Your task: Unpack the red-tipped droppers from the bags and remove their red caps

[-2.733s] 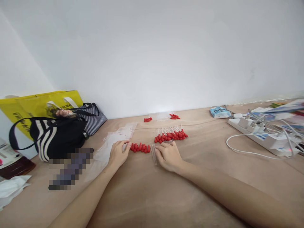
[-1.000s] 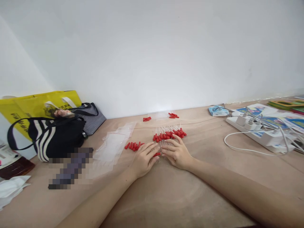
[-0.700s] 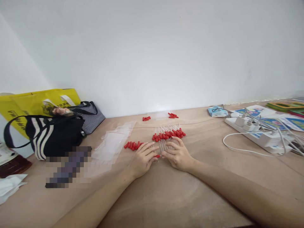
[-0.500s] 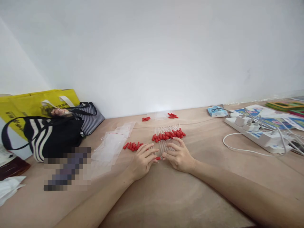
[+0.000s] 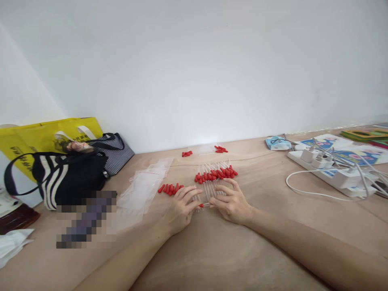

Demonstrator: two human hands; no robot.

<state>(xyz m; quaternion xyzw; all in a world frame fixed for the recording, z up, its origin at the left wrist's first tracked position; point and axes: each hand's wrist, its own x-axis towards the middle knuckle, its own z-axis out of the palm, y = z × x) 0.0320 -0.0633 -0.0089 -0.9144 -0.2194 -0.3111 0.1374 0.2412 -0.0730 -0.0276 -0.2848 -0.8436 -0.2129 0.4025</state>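
Note:
My left hand (image 5: 184,207) pinches a red rubber bulb (image 5: 201,205), mostly hidden by the fingers. My right hand (image 5: 233,203) grips a clear dropper tube (image 5: 207,204), whose end meets the bulb between my fingertips. Whether the tube is fully inside the bulb cannot be made out. Under and between my hands lie several loose clear tubes (image 5: 208,190). Just beyond them is a row of droppers (image 5: 216,173) with red bulbs facing me. Several loose red bulbs (image 5: 168,188) rest beside my left hand.
Clear plastic bags (image 5: 142,188) lie at the left, near a black bag (image 5: 72,178) and a yellow bag (image 5: 27,141). More red bulbs (image 5: 187,154) sit near the wall. To the right are a power strip (image 5: 330,173) with cables and a blue face mask (image 5: 277,143).
The bulb and tube in my fingers have shifted slightly, with more of the tube now showing between my hands. The whole view has moved a little downward.

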